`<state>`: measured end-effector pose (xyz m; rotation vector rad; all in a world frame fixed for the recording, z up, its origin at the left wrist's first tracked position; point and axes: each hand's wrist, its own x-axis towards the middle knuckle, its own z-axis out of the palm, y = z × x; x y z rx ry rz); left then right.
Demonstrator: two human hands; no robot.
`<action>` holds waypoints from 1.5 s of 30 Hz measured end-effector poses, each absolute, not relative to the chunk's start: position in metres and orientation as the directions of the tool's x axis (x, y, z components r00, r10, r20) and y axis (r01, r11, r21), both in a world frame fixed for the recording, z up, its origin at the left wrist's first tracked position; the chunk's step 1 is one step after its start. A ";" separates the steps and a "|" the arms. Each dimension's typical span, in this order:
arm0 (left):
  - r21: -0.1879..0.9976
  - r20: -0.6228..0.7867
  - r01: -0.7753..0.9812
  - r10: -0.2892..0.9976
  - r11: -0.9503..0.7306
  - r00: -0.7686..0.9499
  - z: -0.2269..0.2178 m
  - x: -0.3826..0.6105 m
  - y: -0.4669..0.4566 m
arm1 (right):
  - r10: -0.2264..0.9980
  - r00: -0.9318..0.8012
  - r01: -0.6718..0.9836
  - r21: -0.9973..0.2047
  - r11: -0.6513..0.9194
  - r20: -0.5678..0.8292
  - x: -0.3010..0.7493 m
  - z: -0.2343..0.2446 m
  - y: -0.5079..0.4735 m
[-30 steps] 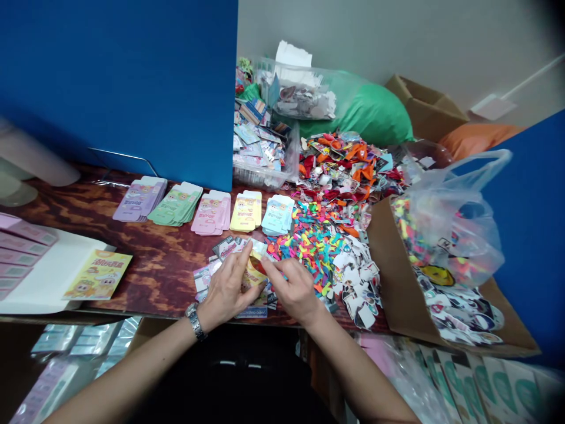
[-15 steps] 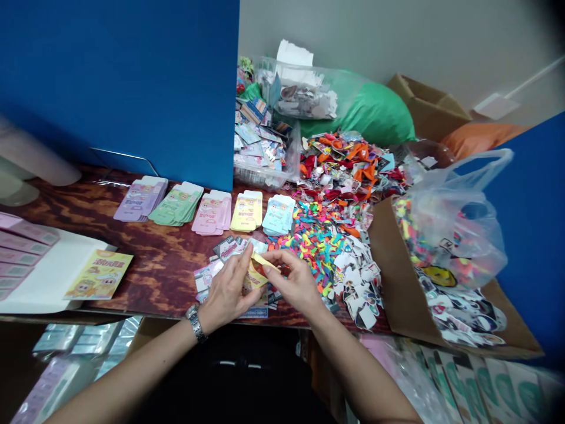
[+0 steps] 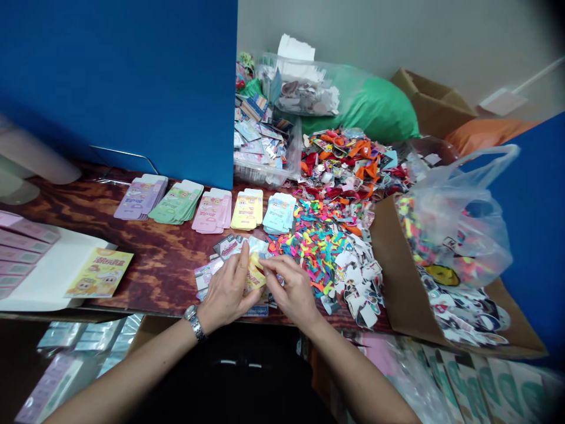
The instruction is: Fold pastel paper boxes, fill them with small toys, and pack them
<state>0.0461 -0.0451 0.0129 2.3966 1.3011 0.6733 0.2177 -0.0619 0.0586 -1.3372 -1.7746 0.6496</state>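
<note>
My left hand [image 3: 227, 288] is closed around a small yellow paper box [image 3: 253, 279] with printed lettering on its front. At the box's upper end, the thumb and fingers of my right hand [image 3: 292, 290] pinch together on the yellow flap. Both hands are just above the table's front edge. Beneath them lie loose printed cards [image 3: 229, 246], partly hidden by my left hand. Behind the cards stand stacks of flat little boxes: purple [image 3: 139, 197], green [image 3: 176, 202], pink [image 3: 212, 211], yellow [image 3: 246, 209] and light blue [image 3: 279, 213].
Small colourful pieces [image 3: 318, 244] and white cut-outs [image 3: 359, 282] are heaped right of my hands. Beyond them are a cardboard box [image 3: 399, 277] and a clear plastic bag [image 3: 468, 235]. A white tray [image 3: 66, 265] holding pink boxes sits left, near a yellow printed packet [image 3: 100, 274]. A blue panel [image 3: 119, 88] rises behind.
My right hand's fingers have drawn together at the box's upper end, where the opening was visible and the yellow flap now shows. My left hand stays in place around the box.
</note>
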 end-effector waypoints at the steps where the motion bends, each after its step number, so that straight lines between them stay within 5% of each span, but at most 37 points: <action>1: 0.495 0.258 0.686 0.845 -0.532 0.469 0.013 0.046 -0.045 | 0.949 -0.118 0.537 -0.785 0.310 0.294 0.218 0.059 -0.062; 11: 0.460 0.181 0.723 0.852 -0.515 0.492 0.015 0.048 -0.042 | 0.939 0.042 0.523 -0.808 0.270 0.341 0.212 0.032 -0.072; 19: 0.445 0.182 0.720 0.841 -0.533 0.510 0.013 0.050 -0.043 | 0.866 0.041 0.580 -0.718 0.386 0.499 0.196 0.014 -0.080; 26: 0.429 0.183 0.730 0.842 -0.533 0.507 0.015 0.045 -0.044 | 0.973 -0.014 0.413 -0.885 0.215 0.230 0.203 0.017 -0.080; 34: 0.247 0.163 0.771 0.809 -0.588 0.565 0.015 0.044 -0.044 | 0.941 -0.024 0.497 -0.813 0.304 0.338 0.196 0.013 -0.082; 45: 0.416 0.159 0.736 0.840 -0.534 0.520 0.016 0.042 -0.042 | 0.933 -0.147 0.535 -0.766 0.355 0.329 0.204 0.010 -0.072</action>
